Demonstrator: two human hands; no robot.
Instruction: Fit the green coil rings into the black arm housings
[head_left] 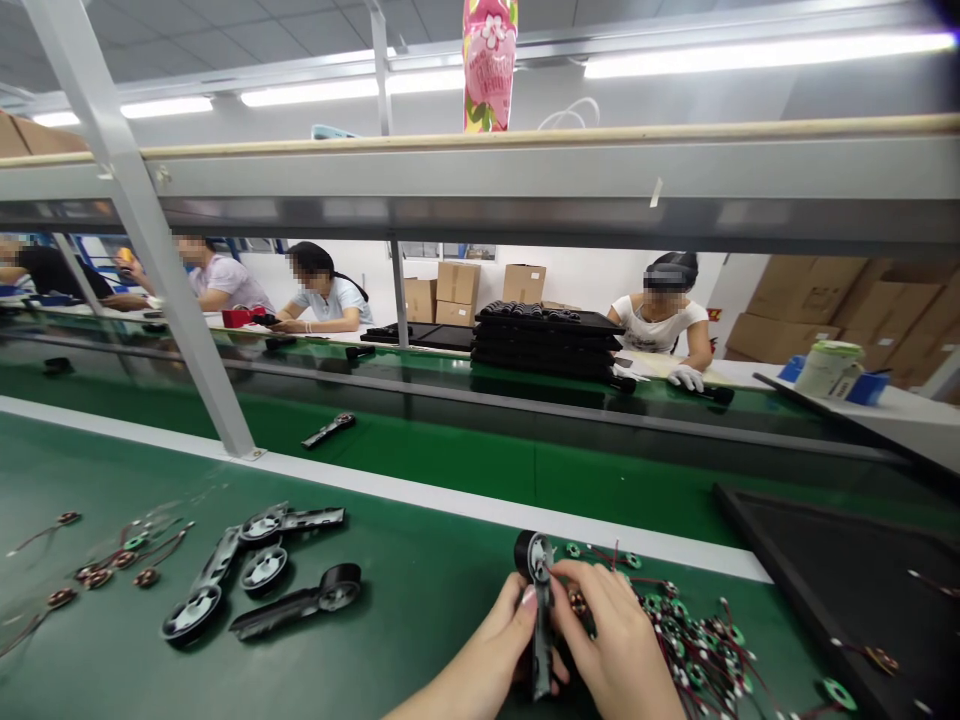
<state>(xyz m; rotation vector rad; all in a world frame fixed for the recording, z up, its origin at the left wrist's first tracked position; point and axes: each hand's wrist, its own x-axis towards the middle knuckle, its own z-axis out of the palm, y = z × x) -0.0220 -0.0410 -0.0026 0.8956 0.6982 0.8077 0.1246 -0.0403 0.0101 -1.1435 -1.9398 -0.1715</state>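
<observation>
A: What do the left hand (487, 640) and the right hand (615, 640) have hold of?

B: Both are clenched around a black plastic arm (541, 640) with a round hub at its top end. The left grips it from the side, and the right presses in from the other side, fingers curled.

A: Where's that arm?

B: Upright in the hands, over the green desk (420, 630).

A: And around it?

B: Just right of the arm lies a heap of small wired coils (694, 640), with green rings and red and black leads; farther right sits a black tray (825, 570). Left of it, well apart, are several more black arms (300, 605) with round hubs, then loose copper coils (97, 560) on leads.

A: Anyone else nearby?

B: Yes, far beyond the arm, across a conveyor, a co-worker's white-gloved hand (686, 378) rests on a bench.

A: Any writing?

B: None I can read — a pink packet (489, 60) high beyond the arm shows only a flower print.
</observation>
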